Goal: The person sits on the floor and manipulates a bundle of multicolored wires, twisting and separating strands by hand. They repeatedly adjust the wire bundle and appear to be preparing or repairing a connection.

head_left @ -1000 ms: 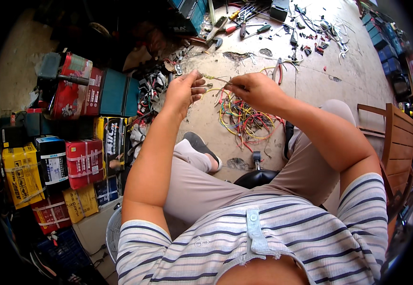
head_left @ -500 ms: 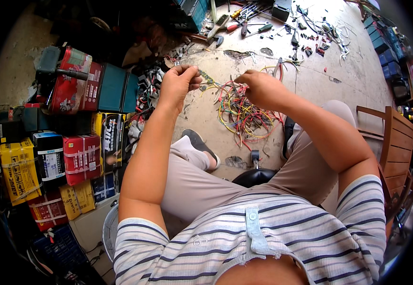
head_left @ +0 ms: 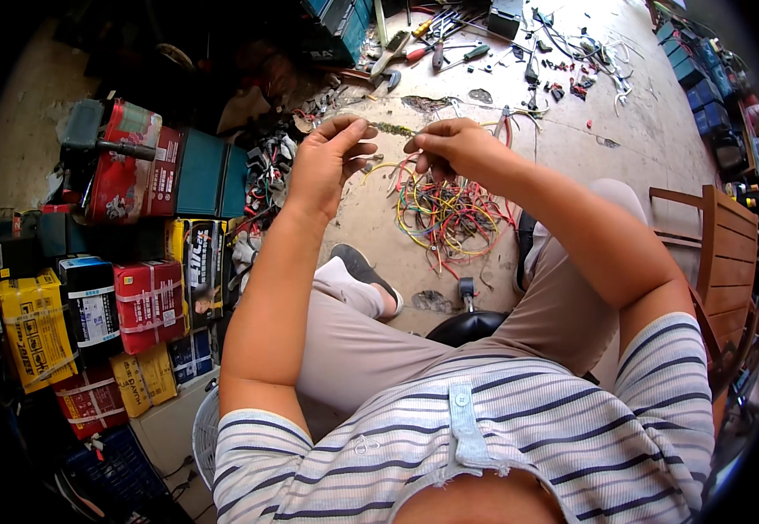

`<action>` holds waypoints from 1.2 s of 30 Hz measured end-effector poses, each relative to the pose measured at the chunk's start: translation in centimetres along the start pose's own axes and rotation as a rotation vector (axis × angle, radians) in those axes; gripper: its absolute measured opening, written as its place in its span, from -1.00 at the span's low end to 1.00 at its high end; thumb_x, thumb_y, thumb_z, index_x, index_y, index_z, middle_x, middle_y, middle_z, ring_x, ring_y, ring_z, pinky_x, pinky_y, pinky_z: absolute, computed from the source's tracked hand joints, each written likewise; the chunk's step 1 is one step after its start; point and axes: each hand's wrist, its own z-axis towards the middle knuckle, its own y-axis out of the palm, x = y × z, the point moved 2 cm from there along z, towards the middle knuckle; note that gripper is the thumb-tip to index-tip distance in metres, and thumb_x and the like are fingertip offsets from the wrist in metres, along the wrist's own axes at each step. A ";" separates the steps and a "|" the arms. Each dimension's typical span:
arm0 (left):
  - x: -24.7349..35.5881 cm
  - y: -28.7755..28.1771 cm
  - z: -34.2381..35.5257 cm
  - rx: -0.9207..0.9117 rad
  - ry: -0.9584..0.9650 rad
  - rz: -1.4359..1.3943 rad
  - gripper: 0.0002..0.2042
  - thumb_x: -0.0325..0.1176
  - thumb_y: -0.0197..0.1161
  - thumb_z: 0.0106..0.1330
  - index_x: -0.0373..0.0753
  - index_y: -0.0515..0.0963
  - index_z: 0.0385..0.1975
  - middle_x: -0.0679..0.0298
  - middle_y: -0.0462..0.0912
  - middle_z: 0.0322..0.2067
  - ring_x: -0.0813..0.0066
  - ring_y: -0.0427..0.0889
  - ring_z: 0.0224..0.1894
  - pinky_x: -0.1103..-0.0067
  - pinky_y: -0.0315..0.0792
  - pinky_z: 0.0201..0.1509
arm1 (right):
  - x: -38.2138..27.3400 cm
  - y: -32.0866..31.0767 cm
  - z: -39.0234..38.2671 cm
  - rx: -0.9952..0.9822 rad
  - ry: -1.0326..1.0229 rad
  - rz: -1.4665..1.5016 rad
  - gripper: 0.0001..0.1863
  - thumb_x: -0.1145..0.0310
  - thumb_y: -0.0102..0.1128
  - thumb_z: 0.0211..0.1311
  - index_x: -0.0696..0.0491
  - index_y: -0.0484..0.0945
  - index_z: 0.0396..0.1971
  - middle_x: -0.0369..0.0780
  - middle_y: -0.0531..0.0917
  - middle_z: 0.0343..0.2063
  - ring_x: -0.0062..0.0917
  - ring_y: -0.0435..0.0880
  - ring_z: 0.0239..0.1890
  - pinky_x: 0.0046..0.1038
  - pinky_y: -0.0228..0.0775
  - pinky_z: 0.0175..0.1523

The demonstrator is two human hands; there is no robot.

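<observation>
A narrow, mottled green-yellow strip (head_left: 393, 129) spans the gap between my hands, its exact kind too small to make out. My left hand (head_left: 331, 162) pinches its left end between thumb and forefinger, the other fingers curled loosely. At the strip's right end, my right hand (head_left: 458, 150) has thumb and fingertips pressed together. Below the right hand, a tangled heap of red, yellow, green and blue wires (head_left: 449, 214) lies on the floor. Just beyond that hand, red-handled pliers (head_left: 505, 127) rest on the ground.
Screwdrivers (head_left: 475, 52), a brush (head_left: 390, 51) and wire scraps (head_left: 611, 70) lie farther off. Boxed batteries (head_left: 148, 306) are stacked at left, beside a heap of cut connectors (head_left: 267, 170). A wooden chair (head_left: 728, 262) stands at right. My shoe (head_left: 366, 278) is near the wire heap.
My right hand has moved left, closer to my left hand, and now meets the strip's right end. The strip has swung from slanting to nearly level.
</observation>
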 end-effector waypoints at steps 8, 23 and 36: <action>3.6 -8.5 2.3 0.423 0.228 -0.075 -0.94 -0.34 0.24 0.24 -0.11 0.55 -0.35 0.43 0.61 -0.46 0.69 0.56 -0.45 0.76 0.34 -0.44 | 1.6 -0.1 0.3 -0.032 -0.073 -0.364 -0.72 0.22 0.05 0.27 0.10 0.64 -0.32 -0.28 0.57 -0.59 -0.66 0.48 -0.52 -0.54 0.34 -0.38; 2.3 -18.2 2.6 0.630 0.088 0.247 -0.87 -0.36 0.24 0.16 -0.26 0.60 -0.37 0.37 0.61 -0.49 0.66 0.53 -0.50 0.72 0.34 -0.53 | 1.0 1.4 -3.8 -0.272 -0.233 -1.259 -0.78 0.22 0.12 0.14 0.07 0.55 -0.37 -0.07 0.59 -0.54 -0.16 0.59 -0.40 -0.20 0.39 -0.30; 1.5 -18.4 3.0 0.648 -0.070 0.330 -0.89 -0.37 0.27 0.13 -0.26 0.58 -0.44 0.35 0.57 -0.51 0.63 0.52 -0.54 0.72 0.36 -0.61 | 0.7 0.6 -4.3 -0.240 -0.225 -1.270 -0.75 0.23 0.13 0.09 0.13 0.54 -0.41 -0.06 0.60 -0.54 -0.13 0.59 -0.39 -0.17 0.42 -0.26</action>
